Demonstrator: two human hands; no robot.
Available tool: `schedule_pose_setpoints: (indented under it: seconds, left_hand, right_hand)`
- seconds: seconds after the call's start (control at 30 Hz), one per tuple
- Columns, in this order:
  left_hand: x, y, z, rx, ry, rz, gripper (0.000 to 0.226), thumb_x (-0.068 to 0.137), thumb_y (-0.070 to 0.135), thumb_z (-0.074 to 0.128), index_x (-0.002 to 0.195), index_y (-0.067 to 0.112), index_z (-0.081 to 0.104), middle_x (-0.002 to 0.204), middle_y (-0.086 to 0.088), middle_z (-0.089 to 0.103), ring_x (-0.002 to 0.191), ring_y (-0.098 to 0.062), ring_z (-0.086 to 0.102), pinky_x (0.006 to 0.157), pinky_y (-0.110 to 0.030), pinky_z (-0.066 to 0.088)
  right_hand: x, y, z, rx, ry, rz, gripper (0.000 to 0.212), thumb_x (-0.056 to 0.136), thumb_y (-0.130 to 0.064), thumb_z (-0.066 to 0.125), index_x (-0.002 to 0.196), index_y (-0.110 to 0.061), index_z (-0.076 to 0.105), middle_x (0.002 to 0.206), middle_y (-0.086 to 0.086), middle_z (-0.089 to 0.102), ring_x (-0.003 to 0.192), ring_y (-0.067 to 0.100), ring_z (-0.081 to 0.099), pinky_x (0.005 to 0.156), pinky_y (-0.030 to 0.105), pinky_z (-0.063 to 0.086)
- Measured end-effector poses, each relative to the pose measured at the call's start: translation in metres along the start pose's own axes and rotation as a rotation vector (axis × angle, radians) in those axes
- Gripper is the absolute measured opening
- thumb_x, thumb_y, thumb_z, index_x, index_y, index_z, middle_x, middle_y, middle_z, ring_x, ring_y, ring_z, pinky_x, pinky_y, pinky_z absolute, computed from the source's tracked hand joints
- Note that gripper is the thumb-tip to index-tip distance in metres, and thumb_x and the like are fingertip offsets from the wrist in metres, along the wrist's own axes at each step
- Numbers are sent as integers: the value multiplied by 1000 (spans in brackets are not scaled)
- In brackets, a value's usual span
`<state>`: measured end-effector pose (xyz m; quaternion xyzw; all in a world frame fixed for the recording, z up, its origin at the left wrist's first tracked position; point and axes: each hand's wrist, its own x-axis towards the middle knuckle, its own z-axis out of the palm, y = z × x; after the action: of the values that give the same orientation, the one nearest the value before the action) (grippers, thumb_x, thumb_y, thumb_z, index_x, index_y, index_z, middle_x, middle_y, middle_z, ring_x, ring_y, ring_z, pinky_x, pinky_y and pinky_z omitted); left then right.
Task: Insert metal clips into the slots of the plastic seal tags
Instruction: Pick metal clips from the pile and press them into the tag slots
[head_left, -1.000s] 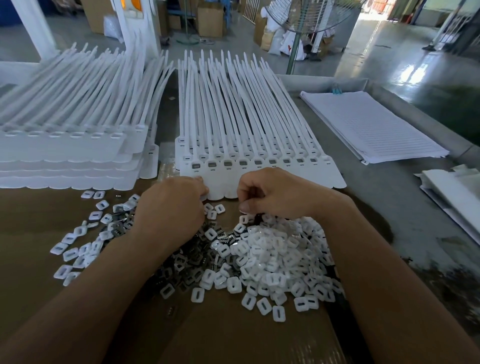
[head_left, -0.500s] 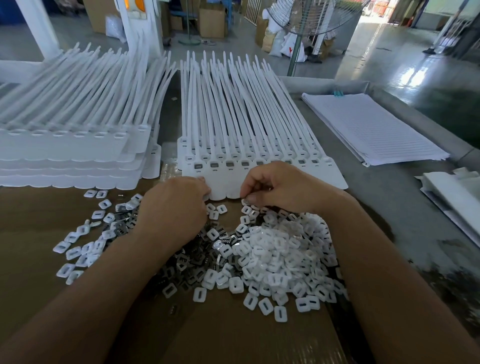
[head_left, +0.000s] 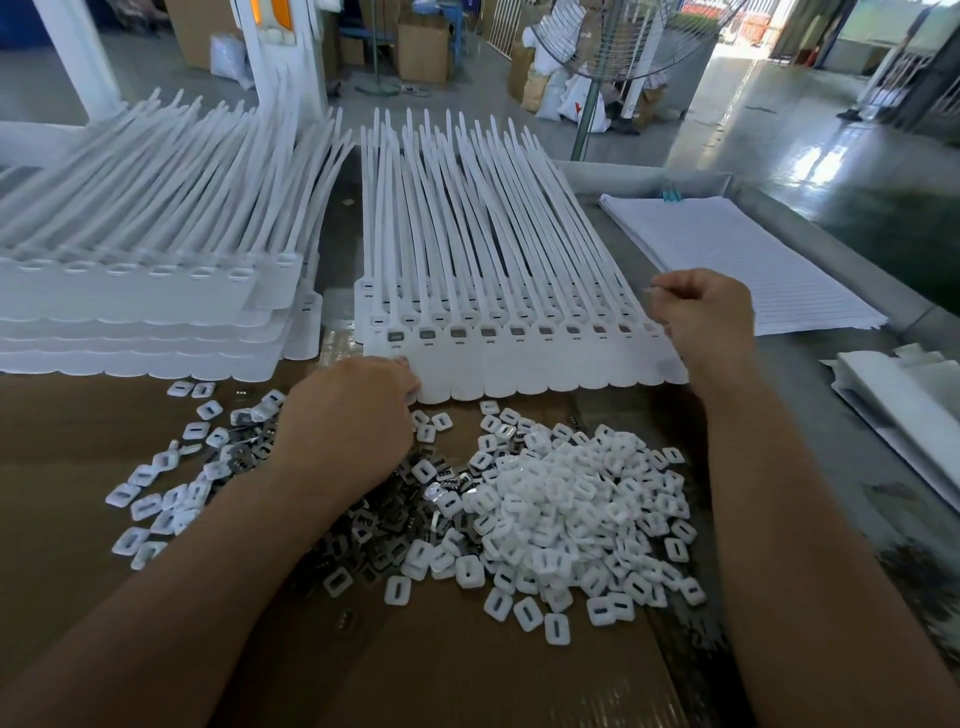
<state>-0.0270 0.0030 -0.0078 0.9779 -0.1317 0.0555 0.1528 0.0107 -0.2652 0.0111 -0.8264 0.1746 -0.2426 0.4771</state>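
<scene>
On the cardboard-covered surface (head_left: 78, 415) of a factory hall the seal tags (head_left: 519, 364) lie in a joined row straight ahead, with loose metal clips (head_left: 374, 535) and white caps (head_left: 571, 499) heaped just before them. The left hand (head_left: 348, 415) pinches the row's near left edge, while the right hand (head_left: 706, 312) hovers over the far right end, its grip drawn narrow on what seems — the fingertips are blurred — to be one of the metal clips. So small a piece could slip from the pinch or enter its slot askew and jam, and if the left hand eased, the row might shift.
</scene>
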Motion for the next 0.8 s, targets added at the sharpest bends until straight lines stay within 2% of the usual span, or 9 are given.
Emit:
schedule_pose_setpoints:
  seconds: [0.2,0.3,0.4,0.53,0.63,0.8]
  left_hand:
    - [0,-1,0,-21,9,-6,30,89,9,40,101,13,67,110,-2,65,100,-19,60,87,-35,49]
    - [1,-1,0,-32,12,-6,30,89,9,41,101,13,68,109,-3,66,99,-20,61,87,-35,49]
    - [0,-1,1,-33,18,-1,30,88,8,41,100,13,68,109,-2,66,100,-20,61,87,-35,49]
    - [0,-1,2,-33,23,4,30,88,7,40,100,13,68,110,-3,66,101,-20,60,89,-36,48]
    - [0,-2,3,-28,21,4,30,88,8,40,99,13,68,110,-3,66,100,-20,61,88,-36,49]
    - [1,-2,2,-20,19,6,30,85,6,43,99,13,68,111,-1,65,100,-20,61,87,-37,50]
  right_hand:
    - [14,17,-5,-13,41,211,9,85,-11,61,82,-18,66,72,-9,59,68,7,51,66,23,42]
    - [16,19,-4,-24,-12,270,20,85,-9,62,68,-20,62,73,-8,58,71,7,50,68,25,42]
    - [14,21,-3,-22,-60,288,22,83,-8,65,65,-20,60,74,-4,57,76,12,52,66,25,40]
    - [13,20,-2,-35,-68,283,21,82,-7,65,66,-19,60,74,-3,57,86,17,53,73,28,40]
    - [12,19,-2,-69,-75,278,14,85,-7,62,74,-14,64,77,-3,58,87,15,52,76,28,39]
    - [14,21,-2,-99,-74,270,23,87,-7,59,67,-20,60,72,-8,55,84,13,51,76,27,40]
